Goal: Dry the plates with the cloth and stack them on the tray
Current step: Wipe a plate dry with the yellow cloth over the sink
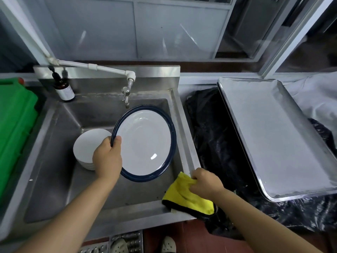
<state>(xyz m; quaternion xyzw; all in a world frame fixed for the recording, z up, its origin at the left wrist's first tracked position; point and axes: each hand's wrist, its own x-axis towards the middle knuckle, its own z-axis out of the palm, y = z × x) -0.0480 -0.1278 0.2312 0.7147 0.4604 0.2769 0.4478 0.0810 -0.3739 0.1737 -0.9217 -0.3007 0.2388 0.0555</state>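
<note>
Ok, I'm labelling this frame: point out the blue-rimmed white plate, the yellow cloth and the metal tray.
blue-rimmed white plate (145,141): head view, centre of its white face.
yellow cloth (184,196): head view, middle of the fabric.
metal tray (273,136): head view, bare floor.

bare forearms (255,214), pale perforated clogs (168,244)

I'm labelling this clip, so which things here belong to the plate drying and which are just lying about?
Part of the job: blue-rimmed plate in the left hand; yellow cloth in the right hand; stack of white plates; tray.

Lying about: brown bottle; tap; green container.
</note>
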